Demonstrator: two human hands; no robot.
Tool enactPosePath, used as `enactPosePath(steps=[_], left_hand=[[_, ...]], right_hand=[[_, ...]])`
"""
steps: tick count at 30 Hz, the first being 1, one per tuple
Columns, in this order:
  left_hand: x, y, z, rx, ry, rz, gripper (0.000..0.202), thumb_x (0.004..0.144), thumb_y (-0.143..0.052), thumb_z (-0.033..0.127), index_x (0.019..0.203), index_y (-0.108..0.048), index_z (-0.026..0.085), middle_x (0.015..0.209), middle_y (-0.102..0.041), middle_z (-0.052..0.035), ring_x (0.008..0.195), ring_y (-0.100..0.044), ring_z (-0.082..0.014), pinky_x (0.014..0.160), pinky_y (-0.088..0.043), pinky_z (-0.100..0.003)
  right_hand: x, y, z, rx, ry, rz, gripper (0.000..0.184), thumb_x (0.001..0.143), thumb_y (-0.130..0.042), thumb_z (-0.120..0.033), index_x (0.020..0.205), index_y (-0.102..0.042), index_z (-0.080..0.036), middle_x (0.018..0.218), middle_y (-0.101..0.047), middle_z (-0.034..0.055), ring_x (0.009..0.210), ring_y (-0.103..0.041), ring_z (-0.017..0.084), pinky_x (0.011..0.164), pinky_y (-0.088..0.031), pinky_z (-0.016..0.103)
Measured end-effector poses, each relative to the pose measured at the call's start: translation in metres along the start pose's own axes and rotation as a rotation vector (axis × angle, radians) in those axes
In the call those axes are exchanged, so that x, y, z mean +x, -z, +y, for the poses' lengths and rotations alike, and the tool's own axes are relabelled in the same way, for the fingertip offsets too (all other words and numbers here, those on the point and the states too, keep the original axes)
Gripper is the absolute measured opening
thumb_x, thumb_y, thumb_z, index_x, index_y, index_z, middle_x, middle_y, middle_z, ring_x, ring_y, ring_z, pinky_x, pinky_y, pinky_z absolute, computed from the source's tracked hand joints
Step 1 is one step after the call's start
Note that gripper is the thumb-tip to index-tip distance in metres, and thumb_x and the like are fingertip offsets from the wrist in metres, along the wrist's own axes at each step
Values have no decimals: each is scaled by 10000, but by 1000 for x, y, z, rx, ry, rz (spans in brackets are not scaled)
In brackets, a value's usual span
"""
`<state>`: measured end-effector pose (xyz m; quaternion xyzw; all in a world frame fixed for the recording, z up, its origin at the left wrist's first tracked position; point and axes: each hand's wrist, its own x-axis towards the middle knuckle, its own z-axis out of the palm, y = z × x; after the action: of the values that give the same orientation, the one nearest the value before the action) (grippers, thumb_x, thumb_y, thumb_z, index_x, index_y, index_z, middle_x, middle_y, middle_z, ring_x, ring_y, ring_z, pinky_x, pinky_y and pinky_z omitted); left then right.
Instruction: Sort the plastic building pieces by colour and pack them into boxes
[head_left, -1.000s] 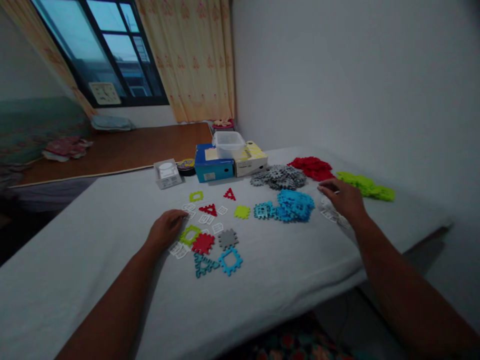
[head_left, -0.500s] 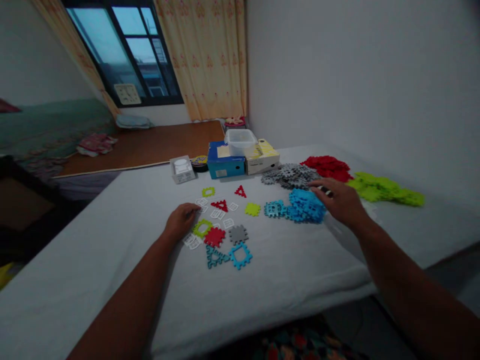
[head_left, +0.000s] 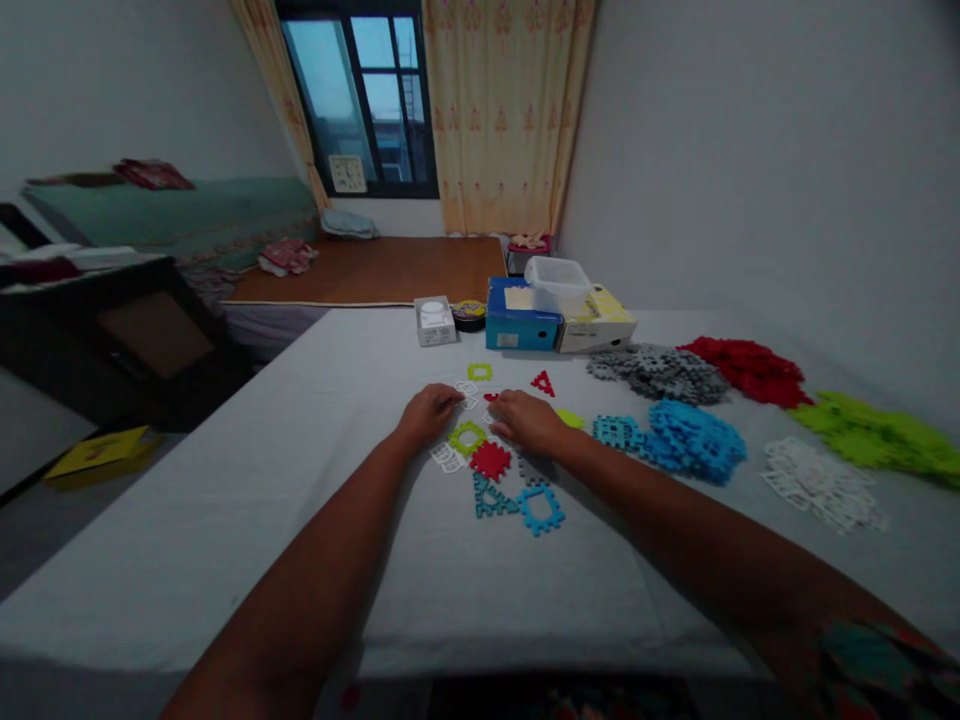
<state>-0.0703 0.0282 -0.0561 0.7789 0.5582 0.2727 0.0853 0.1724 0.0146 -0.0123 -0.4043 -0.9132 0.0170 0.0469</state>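
Observation:
My left hand point(head_left: 429, 413) rests low over the bed-like surface, fingers curled together beside small white window-shaped pieces point(head_left: 468, 392); whatever its fingertips pinch is too small to make out. Facing it, my right hand point(head_left: 525, 422) has its fingers bent down and closed, partly covering a red triangle piece point(head_left: 490, 397). What it grips, if anything, is hidden. Just below lie a lime square frame point(head_left: 467, 438), a red toothed square point(head_left: 491, 461), a teal triangle point(head_left: 492, 498) and a blue square frame point(head_left: 540, 508). A grey toothed piece point(head_left: 534, 468) is mostly under my right wrist.
To the right are piles of blue point(head_left: 696, 440), grey point(head_left: 664, 373), red point(head_left: 748, 370), lime point(head_left: 885, 435) and white pieces point(head_left: 823, 482). Behind stand a blue box point(head_left: 521, 318), a white-yellow box point(head_left: 600, 325), a clear tub point(head_left: 559, 283) and a small white box point(head_left: 435, 322).
My right hand has moved left from the blue and grey piles to the loose pieces beside my left hand. The view has turned left, and the white pile now shows.

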Motion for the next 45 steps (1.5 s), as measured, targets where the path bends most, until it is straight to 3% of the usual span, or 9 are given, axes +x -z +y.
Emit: enactPosePath(steps=[7, 15, 21, 28, 33, 36, 39, 42, 45], left_hand=[[-1, -1, 1, -29, -5, -10, 319, 801, -525, 157, 1010, -745, 256, 1074, -724, -30, 1064, -631, -211, 996, -490, -360], [0, -1, 2, -14, 25, 8, 330, 802, -505, 180, 1029, -736, 243, 1088, -731, -25, 1047, -639, -196, 983, -499, -345], [3, -1, 1, 12, 4, 7, 313, 799, -490, 242, 987, -739, 270, 1065, -742, -9, 1040, -645, -206, 976, -502, -349], [7, -1, -6, 42, -6, -15, 352, 793, -463, 379, 984, -734, 260, 1089, -740, -38, 1064, -648, -240, 974, -510, -382], [9, -1, -9, 56, -12, -14, 378, 792, -444, 433, 968, -732, 264, 1096, -736, -50, 1054, -660, -267, 947, -523, -398], [9, 0, -10, 64, -26, -17, 384, 787, -442, 421, 979, -732, 257, 1101, -733, -57, 1058, -660, -275, 948, -523, -402], [10, 0, -9, 78, -23, -17, 370, 785, -445, 395, 973, -733, 257, 1084, -738, -56, 1051, -660, -275, 946, -525, -406], [8, 0, -6, 78, -21, -16, 346, 793, -453, 354, 974, -731, 254, 1086, -735, -52, 1053, -655, -253, 961, -515, -393], [4, 0, 0, 69, -38, -11, 335, 808, -453, 299, 992, -728, 246, 1084, -730, -49, 1062, -647, -228, 969, -507, -366]], right_hand=[[-3, 6, -7, -128, -27, -20, 299, 982, -440, -307, 1009, -705, -170, 1033, -712, 134, 969, -643, 236, 789, -460, 304], [-37, 24, 35, 187, -177, 234, 266, 949, -482, -296, 1057, -704, -199, 1032, -734, 61, 871, -657, 185, 769, -462, 282], [-128, 40, 83, 334, -231, 418, 264, 915, -512, -339, 978, -727, -198, 969, -736, 64, 832, -660, 184, 737, -503, 289], [-271, 46, 194, 192, -775, 811, 319, 835, -578, -439, 990, -717, -197, 925, -746, 89, 789, -688, 225, 745, -537, 366], [-334, 20, 238, 145, -950, 714, 288, 793, -601, -426, 901, -708, -180, 852, -744, 92, 777, -689, 238, 732, -528, 371], [-336, 14, 237, 47, -975, 628, 297, 838, -549, -408, 929, -725, -188, 901, -745, 90, 781, -679, 236, 727, -509, 365], [-315, 26, 218, -68, -973, 681, 332, 885, -493, -395, 972, -730, -179, 970, -731, 110, 727, -656, 217, 701, -497, 356], [-270, 48, 181, -32, -780, 772, 316, 908, -496, -386, 991, -720, -179, 997, -719, 104, 730, -647, 194, 700, -495, 323], [-213, 63, 129, 106, -477, 665, 271, 928, -511, -368, 1008, -710, -202, 1014, -718, 78, 796, -656, 186, 724, -498, 294]])
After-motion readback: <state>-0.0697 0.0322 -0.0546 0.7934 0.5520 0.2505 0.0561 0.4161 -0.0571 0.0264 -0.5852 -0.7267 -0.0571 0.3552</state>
